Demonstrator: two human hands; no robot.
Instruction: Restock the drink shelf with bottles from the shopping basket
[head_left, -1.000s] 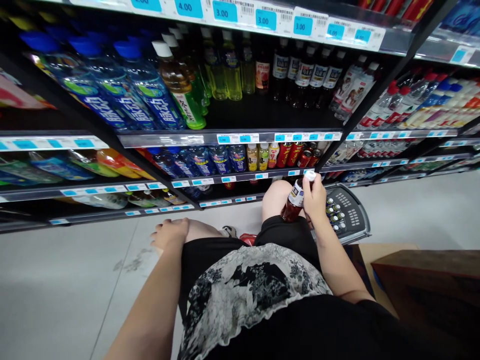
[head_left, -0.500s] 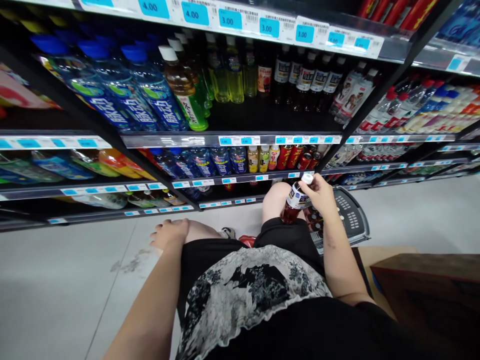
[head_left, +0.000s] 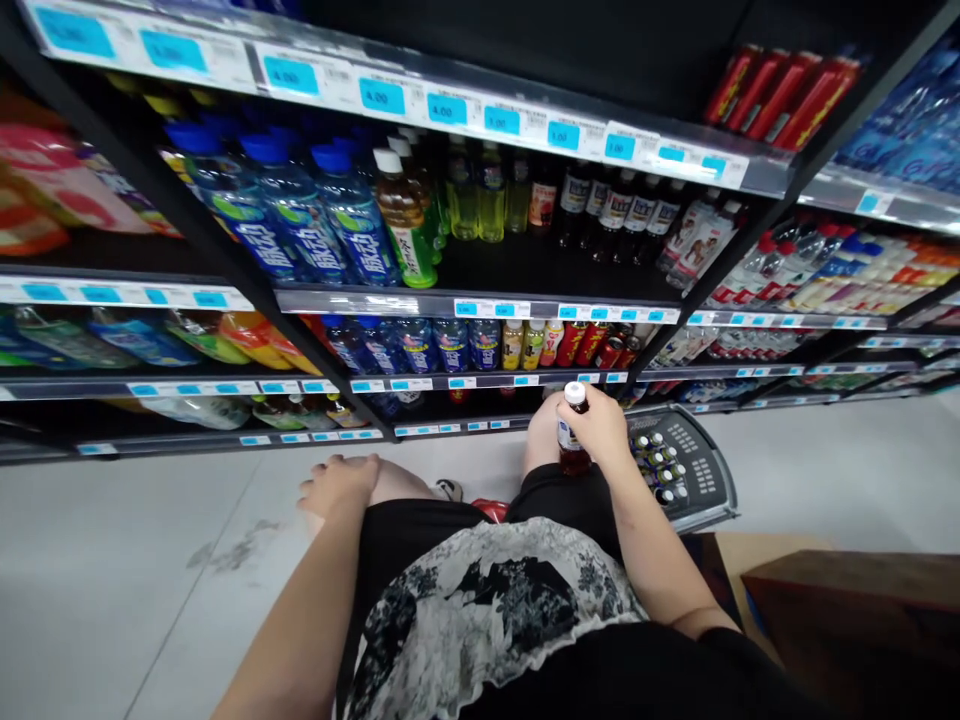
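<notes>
My right hand (head_left: 600, 432) is closed around the upper part of a dark drink bottle (head_left: 574, 458) with a white cap and a pale label. The bottle is close to upright over my right thigh; my fingers cover part of its label. Resting on my left knee, my left hand (head_left: 339, 486) holds nothing, its fingers spread. Just beyond my right forearm stands a grey basket (head_left: 701, 450) with several white-capped bottles (head_left: 660, 465) inside. On the middle shelf (head_left: 525, 262) ahead are similar dark bottles with pale labels (head_left: 619, 215).
Large blue drink bottles (head_left: 300, 220) and a tea bottle (head_left: 407, 225) stand on the left of the middle shelf. Red cans (head_left: 784, 95) sit higher up on the right. A brown box (head_left: 847, 600) is close by my right elbow.
My right hand has moved left and slightly down with the bottle, which has gone from tilted to nearly upright. More of the basket shows. My head view has shifted; my left hand stays on the knee.
</notes>
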